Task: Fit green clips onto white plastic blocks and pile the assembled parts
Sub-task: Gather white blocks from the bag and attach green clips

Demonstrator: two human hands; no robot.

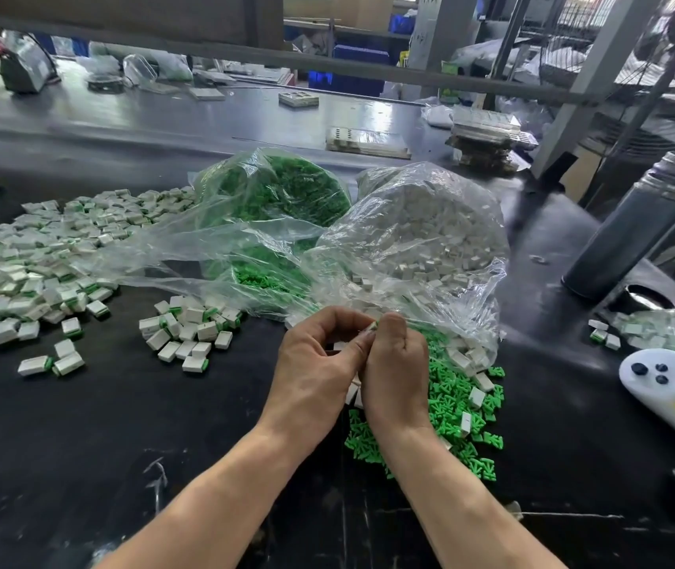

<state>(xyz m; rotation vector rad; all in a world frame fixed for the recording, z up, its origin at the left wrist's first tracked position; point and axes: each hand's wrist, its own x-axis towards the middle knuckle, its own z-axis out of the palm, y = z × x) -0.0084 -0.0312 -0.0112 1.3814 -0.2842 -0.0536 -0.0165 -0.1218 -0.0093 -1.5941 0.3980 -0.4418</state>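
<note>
1. A wide black worktop (81,425) carries everything and runs out of view at the bottom and both sides.
2. A broad pile of assembled white blocks with green clips (19,264) spreads over the left of the worktop, well apart from the hands and cut off by the left edge.
3. Two clear, crumpled plastic bags sit beyond the hands: the bag of white plastic blocks (417,236) to the right, the bag of green clips (282,190) behind and to its left. The film blurs what is inside.
4. Loose bright-green plastic clips (450,404) lie scattered under and just right of the right hand, with a few white blocks among them; the forearm covers part of the scatter.
5. A smaller heap of assembled parts (192,330) lies left of the left hand.
6. The left hand (315,363) and right hand (395,363) meet, fingers curled, pinching one small white block with a green edge (372,327) between their fingertips. Most of that piece is hidden, so I cannot tell how far the clip is seated.
</note>
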